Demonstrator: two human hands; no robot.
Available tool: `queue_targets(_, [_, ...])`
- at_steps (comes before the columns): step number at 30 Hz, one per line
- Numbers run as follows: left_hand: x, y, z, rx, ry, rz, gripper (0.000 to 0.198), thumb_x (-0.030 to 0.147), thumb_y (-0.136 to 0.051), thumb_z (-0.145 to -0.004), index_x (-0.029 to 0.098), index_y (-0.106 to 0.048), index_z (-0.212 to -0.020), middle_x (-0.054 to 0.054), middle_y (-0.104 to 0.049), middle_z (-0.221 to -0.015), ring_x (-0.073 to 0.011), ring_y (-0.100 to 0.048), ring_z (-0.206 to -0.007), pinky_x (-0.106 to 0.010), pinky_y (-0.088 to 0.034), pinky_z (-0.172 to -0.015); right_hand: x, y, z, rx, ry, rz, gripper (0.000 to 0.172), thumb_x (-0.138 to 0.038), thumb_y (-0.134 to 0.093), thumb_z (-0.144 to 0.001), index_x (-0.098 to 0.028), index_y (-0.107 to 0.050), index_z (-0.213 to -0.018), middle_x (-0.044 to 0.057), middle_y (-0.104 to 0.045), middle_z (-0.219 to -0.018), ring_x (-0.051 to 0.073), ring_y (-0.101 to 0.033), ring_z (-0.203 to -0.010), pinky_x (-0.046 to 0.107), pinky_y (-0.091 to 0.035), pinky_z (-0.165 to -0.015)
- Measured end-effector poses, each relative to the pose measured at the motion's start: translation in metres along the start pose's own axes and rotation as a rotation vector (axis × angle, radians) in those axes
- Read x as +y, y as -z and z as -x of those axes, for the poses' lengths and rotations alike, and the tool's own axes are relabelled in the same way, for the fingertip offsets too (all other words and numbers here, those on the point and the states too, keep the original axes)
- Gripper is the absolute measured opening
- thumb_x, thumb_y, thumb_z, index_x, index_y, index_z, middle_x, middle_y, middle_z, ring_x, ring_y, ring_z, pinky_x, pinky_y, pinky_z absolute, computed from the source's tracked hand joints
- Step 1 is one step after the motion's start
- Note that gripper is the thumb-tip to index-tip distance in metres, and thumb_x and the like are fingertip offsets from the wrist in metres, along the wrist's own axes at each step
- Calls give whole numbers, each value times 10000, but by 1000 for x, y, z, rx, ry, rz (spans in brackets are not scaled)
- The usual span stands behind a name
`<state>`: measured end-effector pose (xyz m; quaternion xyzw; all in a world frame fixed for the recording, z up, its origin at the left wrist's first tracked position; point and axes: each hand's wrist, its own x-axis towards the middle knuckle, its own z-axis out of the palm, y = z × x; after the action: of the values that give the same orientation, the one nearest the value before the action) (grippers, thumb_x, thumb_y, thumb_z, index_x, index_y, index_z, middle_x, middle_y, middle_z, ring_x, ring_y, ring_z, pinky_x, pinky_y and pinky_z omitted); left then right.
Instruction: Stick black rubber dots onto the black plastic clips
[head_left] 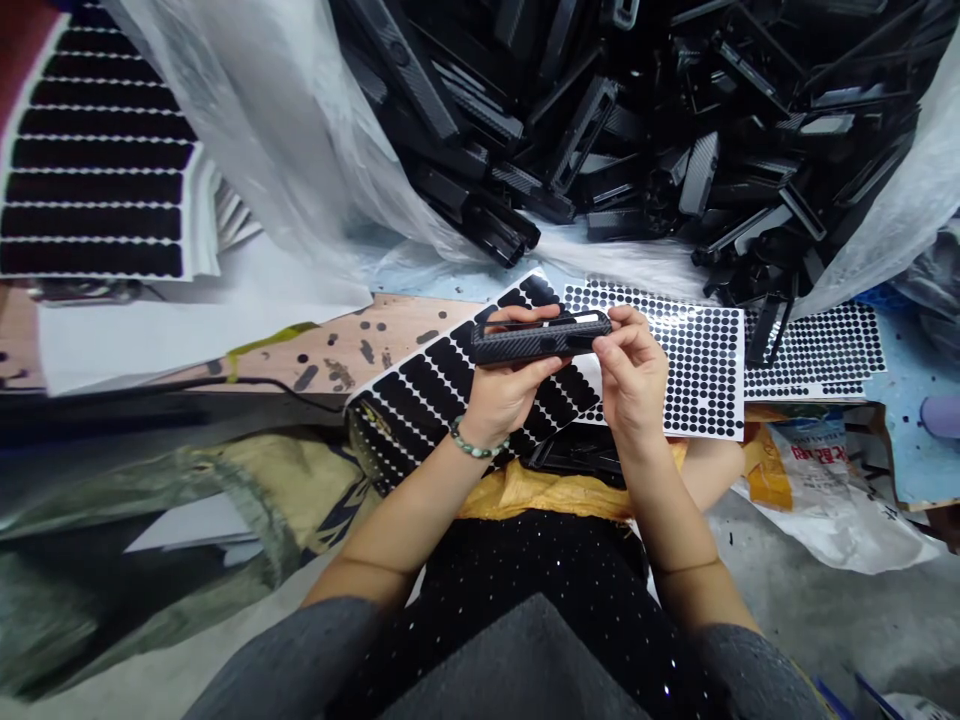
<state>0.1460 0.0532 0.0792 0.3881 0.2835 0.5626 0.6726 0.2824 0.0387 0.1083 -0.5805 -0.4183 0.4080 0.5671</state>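
Fingers, left: the left hand (504, 392) is curled around a black part (525, 343), thumb below and fingers over its far edge.
Fingers, right: the right hand (634, 372) has thumb and fingertips drawn narrow at the part's right end; whether they grip it or something small there, I cannot tell.
Part: a long, textured frame, raised above the near edge of the worktop, between both hands.
Worktop: pinkish wood (330, 355), marked with dark oval spots and smudges; a pale blue surface (911, 420) shows at right.
Sheets: a strip-patterned sheet (420, 390) slants beneath the left hand and overhangs the edge; a dotted sheet (697, 370) lies beside the right hand, with more dotted sheets (817, 345) farther right.
Far side: a heap of black pieces (660, 150) within translucent plastic (292, 130).
Left end: a stack of strip-patterned sheets (97, 170), white paper (150, 340) and a dark cable (217, 383).
Lap: yellow cloth (540, 490).
Floor: grey (780, 570), with an olive sack (262, 470) at left and a printed white bag (847, 510) at right.
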Motion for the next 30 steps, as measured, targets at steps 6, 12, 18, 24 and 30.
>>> queue_targets(6, [2,-2,1,-7,-36,6,429,248,-830,-727,318,-539,-1034,30,-636,-1210,-173,-668,-1071,-334,-605,-900,2,0,0,-6,93,94,191,-364,-667,-816,-239,-584,-697,37,-545,-1097,206,-552,-1117,457,-477,-1037])
queue_targets(12, [5,-4,2,2,-43,-27,424,268,-847,-712,303,-531,-992,30,-633,-1185,-168,-666,-1067,-332,-605,-913,-10,1,6,117,278,341,147,-381,-674,-829,-256,-620,-774,49,-524,-1129,233,-560,-1113,472,-481,-1027])
queue_targets(18, [3,-2,5,16,7,-14,419,264,-801,-756,331,-500,-1040,38,-604,-1255,-182,-628,-1136,-351,-595,-932,-7,9,1,26,165,264,509,-435,-672,-835,-379,-511,-1314,43,-452,-1435,254,-533,-1265,431,-541,-979])
queue_targets(24, [-8,2,3,-82,-119,-139,438,249,-794,-763,323,-529,-1105,9,-595,-1272,-195,-620,-1167,-363,-556,-985,2,17,-4,-106,-37,-34,424,-478,-721,-769,-325,-700,-1164,5,-704,-1221,213,-655,-1112,422,-571,-987])
queue_targets(30, [3,61,-61,-63,-355,-916,303,214,-642,-841,257,-613,-1140,-96,-564,-1331,-325,-488,-1310,-541,-396,-1118,-1,62,2,-332,-99,201,281,-464,-673,-812,-296,-769,-1016,21,-772,-976,187,-702,-839,370,-604,-743])
